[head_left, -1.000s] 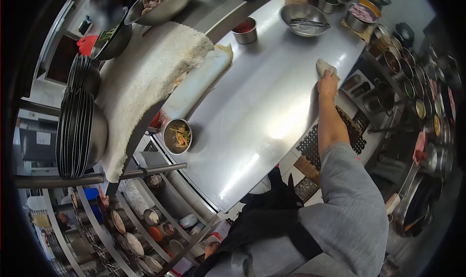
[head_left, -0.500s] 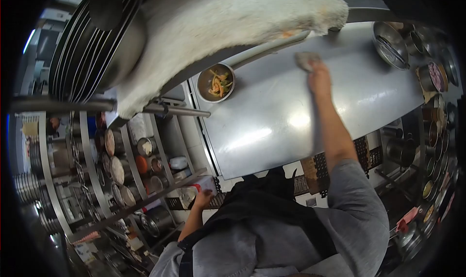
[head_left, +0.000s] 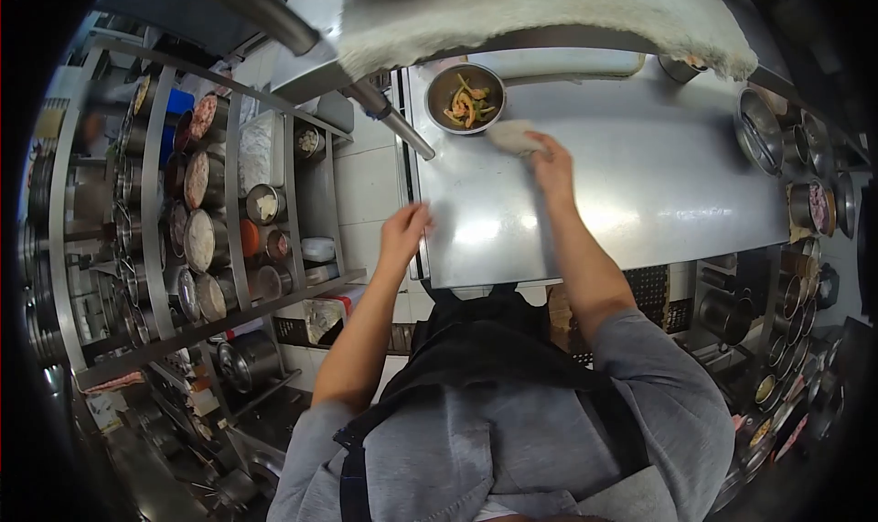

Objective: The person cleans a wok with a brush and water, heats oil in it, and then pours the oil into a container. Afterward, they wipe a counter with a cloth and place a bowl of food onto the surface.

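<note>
My right hand [head_left: 552, 163] grips a pale cloth [head_left: 516, 138] over the steel table [head_left: 622, 183], close to a metal bowl [head_left: 435, 96] that holds orange and green food pieces. Beyond the table's left edge, my left hand [head_left: 405, 231] hangs in the air with its fingers curled and slightly blurred. Whether anything is between those fingers cannot be made out.
A steel rack [head_left: 163, 202] with many pots stands on the left. A large bowl [head_left: 759, 130] with utensils in it sits at the table's right end. Above the far side is a shelf with a whitish cover [head_left: 549, 10]; a metal pole [head_left: 389, 124] slants near the left corner.
My right hand and the cloth have moved left, up to the food bowl. My left hand has risen from low by the rack to the table's left edge. The view has shifted.
</note>
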`<state>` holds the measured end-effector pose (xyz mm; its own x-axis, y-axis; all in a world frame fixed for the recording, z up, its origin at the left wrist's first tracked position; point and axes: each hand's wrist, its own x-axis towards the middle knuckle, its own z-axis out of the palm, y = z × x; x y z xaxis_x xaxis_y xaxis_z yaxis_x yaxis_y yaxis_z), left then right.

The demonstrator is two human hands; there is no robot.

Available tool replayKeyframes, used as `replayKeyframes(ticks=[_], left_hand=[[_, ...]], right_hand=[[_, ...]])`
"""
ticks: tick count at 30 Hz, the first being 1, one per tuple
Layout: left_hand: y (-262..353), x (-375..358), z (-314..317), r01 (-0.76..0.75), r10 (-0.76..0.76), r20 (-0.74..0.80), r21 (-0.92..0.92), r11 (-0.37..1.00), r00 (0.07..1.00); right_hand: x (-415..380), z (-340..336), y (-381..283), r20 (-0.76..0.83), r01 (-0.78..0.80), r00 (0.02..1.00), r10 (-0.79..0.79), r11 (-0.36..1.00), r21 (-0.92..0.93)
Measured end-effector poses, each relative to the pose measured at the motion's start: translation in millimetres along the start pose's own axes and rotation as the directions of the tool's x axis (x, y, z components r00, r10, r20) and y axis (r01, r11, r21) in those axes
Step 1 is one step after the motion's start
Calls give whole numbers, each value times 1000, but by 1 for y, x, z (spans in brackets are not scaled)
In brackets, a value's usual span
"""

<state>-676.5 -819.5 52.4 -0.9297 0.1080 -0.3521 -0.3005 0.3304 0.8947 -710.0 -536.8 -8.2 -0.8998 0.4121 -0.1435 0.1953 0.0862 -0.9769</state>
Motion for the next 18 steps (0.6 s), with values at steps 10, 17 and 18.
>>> replayKeyframes(ticks=[10,17,18], left_hand=[[36,136,93,113,-205,-94,-582,805,974],[-7,-12,21,211,-201,69,-427,879,977],[-12,-34,4,256,-243,85,-423,870,966]], right_hand=[[49,-83,22,-328,-132,918,-220,612,-780],[91,-2,13,35,305,882,-469,513,-802],[89,15,14,129,450,827,-547,507,-735]])
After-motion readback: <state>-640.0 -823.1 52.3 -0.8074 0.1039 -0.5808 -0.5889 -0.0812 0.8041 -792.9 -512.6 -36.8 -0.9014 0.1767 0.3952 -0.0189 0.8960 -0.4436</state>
